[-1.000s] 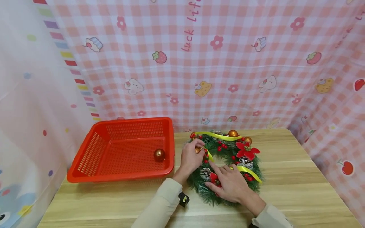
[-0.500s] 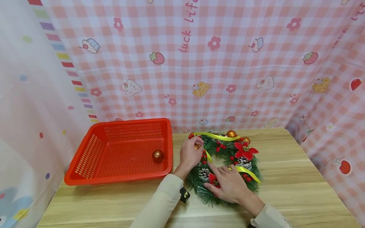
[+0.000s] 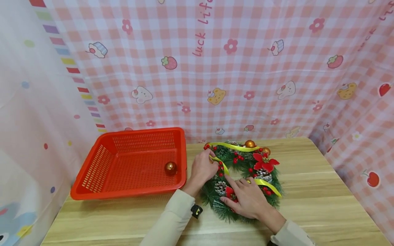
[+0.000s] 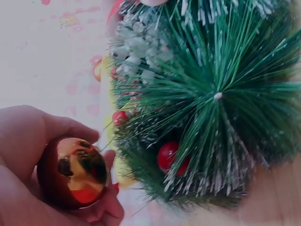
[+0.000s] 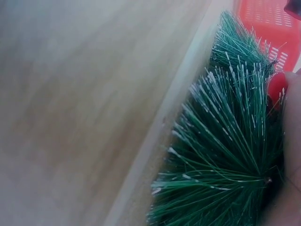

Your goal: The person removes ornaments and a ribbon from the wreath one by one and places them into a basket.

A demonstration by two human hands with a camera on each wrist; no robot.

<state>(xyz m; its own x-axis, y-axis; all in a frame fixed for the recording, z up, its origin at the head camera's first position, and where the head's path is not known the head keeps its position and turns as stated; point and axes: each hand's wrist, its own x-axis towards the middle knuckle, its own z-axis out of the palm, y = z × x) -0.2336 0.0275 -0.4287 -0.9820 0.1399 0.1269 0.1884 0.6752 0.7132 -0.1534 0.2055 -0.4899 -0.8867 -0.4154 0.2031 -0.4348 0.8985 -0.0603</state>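
Note:
A green wreath (image 3: 221, 206) lies on the table, decorated with yellow ribbon (image 3: 237, 147), red berries, frosted pinecones (image 3: 220, 188) and a red poinsettia (image 3: 265, 162). At its left side my left hand (image 3: 201, 171) grips a shiny copper ornament ball (image 4: 73, 174); from the head view the hand mostly covers this ball. A loop of ribbon runs beside those fingers. My right hand (image 3: 247, 201) rests on the front of the wreath, its index finger stretched toward the ribbon's lower end and its thumb by a second red flower (image 3: 230, 193), partly covering it.
A red perforated plastic basket (image 3: 101, 195) stands left of the wreath, with one copper ball (image 3: 170, 168) in it. Two more orange-gold balls sit at the wreath's back right, one of them this ball (image 3: 250, 144). A patterned curtain (image 3: 184, 78) hangs behind the table (image 3: 323, 205).
My left hand has shifted slightly left and turned, so the ball it holds is more hidden in the head view. The right hand stays in place on the wreath.

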